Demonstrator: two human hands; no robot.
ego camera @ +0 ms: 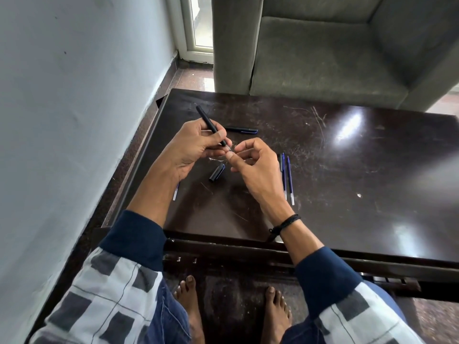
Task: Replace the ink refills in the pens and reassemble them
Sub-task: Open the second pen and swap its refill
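Above the middle of the dark desk (347, 194), the left hand (191, 150) grips a black pen barrel (210, 125), fingers curled round it, its far end tilted toward the upper left of the frame. The right hand (255, 167) meets the barrel's lower end, thumb and forefinger pinching a small part (229, 153) too small to identify. Just below the hands a pen cap (217, 173) lies on the desk. A second pen (242, 130) lies just beyond them. Two blue refills (288, 180) lie side by side right of the right hand; another refill (175, 192) shows beside the left forearm.
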